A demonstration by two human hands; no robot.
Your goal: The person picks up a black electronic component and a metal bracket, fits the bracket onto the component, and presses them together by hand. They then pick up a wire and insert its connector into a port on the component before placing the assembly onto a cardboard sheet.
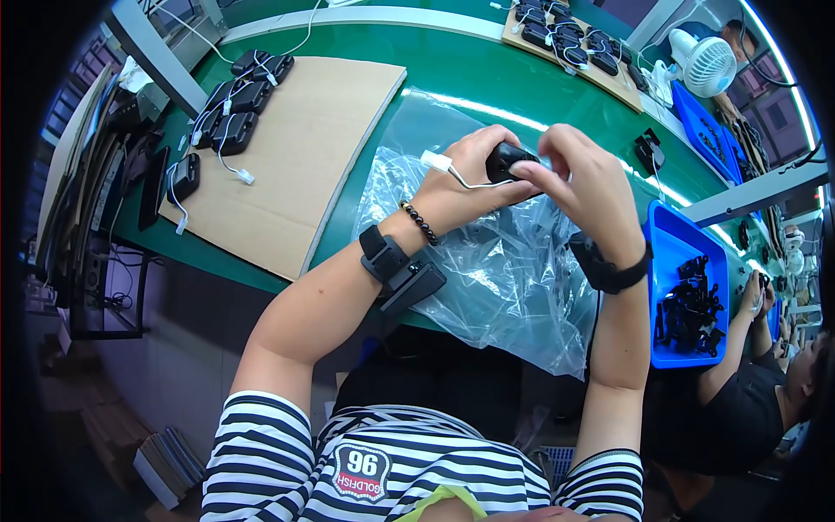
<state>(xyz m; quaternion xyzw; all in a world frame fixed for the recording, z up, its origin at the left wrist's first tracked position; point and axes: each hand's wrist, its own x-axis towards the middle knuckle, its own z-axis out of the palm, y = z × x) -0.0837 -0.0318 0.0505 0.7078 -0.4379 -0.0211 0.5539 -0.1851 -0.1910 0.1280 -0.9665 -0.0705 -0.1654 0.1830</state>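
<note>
My left hand (465,178) is closed around a small black plastic module (503,162) above the green table. A white cable runs from the module over the back of that hand and ends in a white connector (437,162). At the module's right end is my right hand (584,178), its thumb tip against the black casing and its fingers curled. Whatever lies between those fingers is hidden. Beneath both hands a crumpled clear plastic bag (496,261) is spread on the table.
Several similar black modules (235,130) with cables sit on a cardboard sheet (313,122) at left. More stand on a board (513,35) at the far side. A blue bin (651,287) at right holds black parts (691,304). Beyond are a fan (706,65) and a co-worker (739,409).
</note>
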